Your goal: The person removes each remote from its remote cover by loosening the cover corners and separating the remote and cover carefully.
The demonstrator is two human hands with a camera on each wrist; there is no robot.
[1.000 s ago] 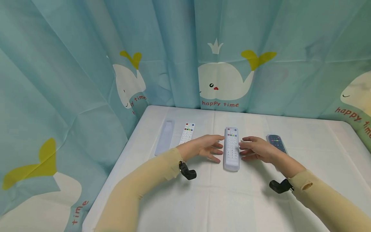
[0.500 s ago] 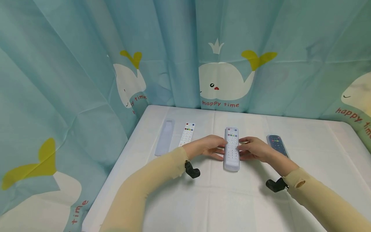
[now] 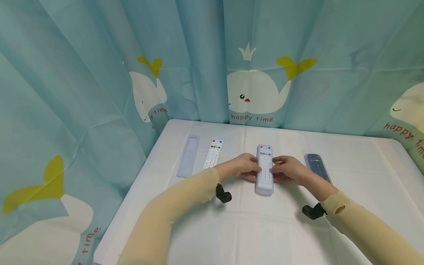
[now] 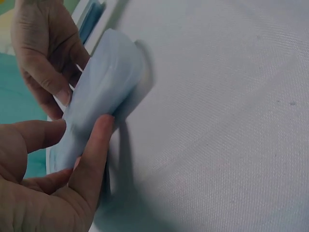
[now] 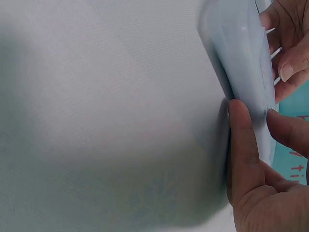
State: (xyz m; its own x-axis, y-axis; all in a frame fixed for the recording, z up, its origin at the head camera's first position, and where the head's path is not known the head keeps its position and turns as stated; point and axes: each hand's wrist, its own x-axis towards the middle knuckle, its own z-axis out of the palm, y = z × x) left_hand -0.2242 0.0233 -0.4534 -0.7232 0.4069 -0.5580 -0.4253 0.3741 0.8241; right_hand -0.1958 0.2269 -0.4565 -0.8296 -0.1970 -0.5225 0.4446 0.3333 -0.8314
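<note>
A white remote control (image 3: 265, 163) in a translucent sleeve lies flat on the table in the head view, its buttons facing up. From its left side my left hand (image 3: 246, 166) pinches it, thumb at the top edge and fingers along the side. My right hand (image 3: 289, 170) holds the opposite edge in the same way. In the left wrist view, the rounded near end of the sleeve (image 4: 108, 72) rests between both hands. The right wrist view also shows the sleeved remote (image 5: 241, 53) with fingers on either side. Parts of its sides are hidden by the fingers.
Left of the hands lie a bare white remote (image 3: 213, 151) and a translucent sleeve (image 3: 188, 156). A dark remote (image 3: 317, 165) in a clear sleeve lies right, partly behind the right wrist. A blue curtain (image 3: 205, 73) borders the white-covered table (image 3: 265, 228).
Both hands, earlier spread apart beside the sleeved remote, have moved inward and now hold its edges, thumbs on top. The remotes and the loose sleeve stay in place.
</note>
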